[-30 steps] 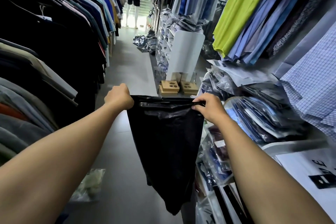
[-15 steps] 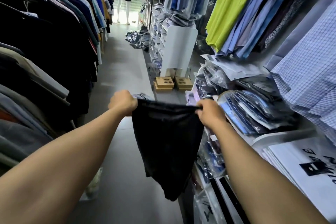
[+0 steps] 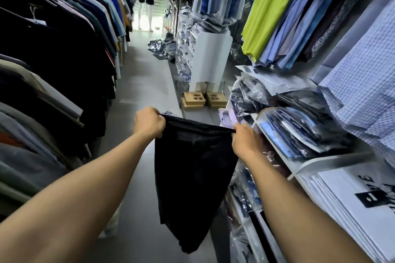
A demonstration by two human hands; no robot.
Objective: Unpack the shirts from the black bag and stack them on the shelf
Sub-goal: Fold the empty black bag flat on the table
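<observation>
A limp black plastic bag (image 3: 192,177) hangs in the aisle, stretched flat between both hands. My left hand (image 3: 149,125) grips its top left corner and my right hand (image 3: 245,141) grips its top right corner. The bag looks flat, and nothing shows inside it. Just right of my right hand, a white shelf (image 3: 320,161) carries a leaning stack of shirts in clear plastic sleeves (image 3: 299,132), mostly blue and dark.
A rack of hanging dark shirts (image 3: 53,70) lines the left. Hanging shirts (image 3: 288,17) fill the right wall. White printed paper bags (image 3: 352,203) lie on the near right shelf. Cardboard boxes (image 3: 203,99) and packaged clothes (image 3: 162,49) sit on the grey floor ahead.
The bag's mouth, held open a second ago, is now pulled taut and flat. Both hands have shifted slightly lower and to the right, closer to the shelf.
</observation>
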